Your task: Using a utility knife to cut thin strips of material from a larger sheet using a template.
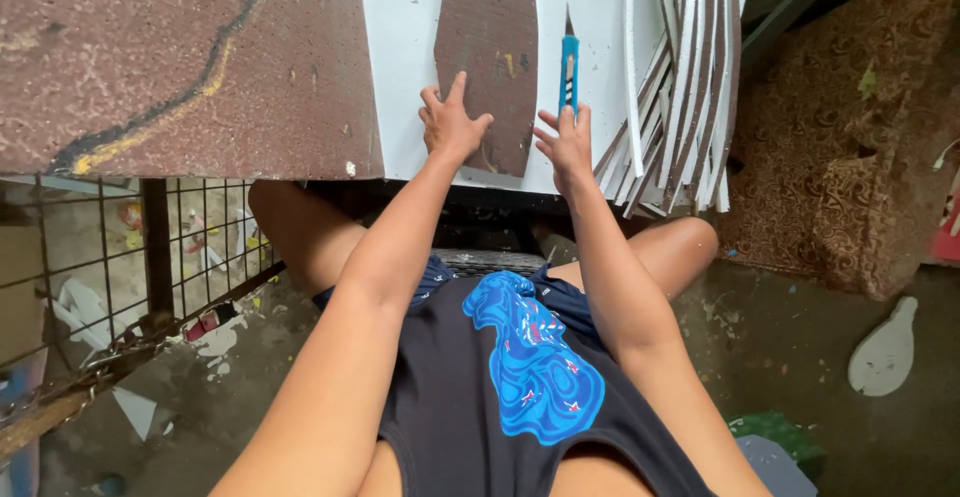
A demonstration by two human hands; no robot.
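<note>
The left hand lay spread and flat on the brown tapered panel, gripping nothing. The right hand grasped a blue utility knife, blade up, over the white sheet. Cut strips crowded just beside it.

The person wears a dark, near-black sleeveless top with wide armholes and a low scooped neck, its edges finished with a narrow stitched hem. Across the front runs a large print in bright blue — wavy, flowing shapes outlined in lighter and darker blue, with a few small red and white specks scattered through it. Both arms are bare from shoulder to wrist; no sleeves, watch, bracelet or rings show on either. The hands are ungloved. Below the top the legs are bare — no trouser cloth shows at the thighs or knees.
</note>
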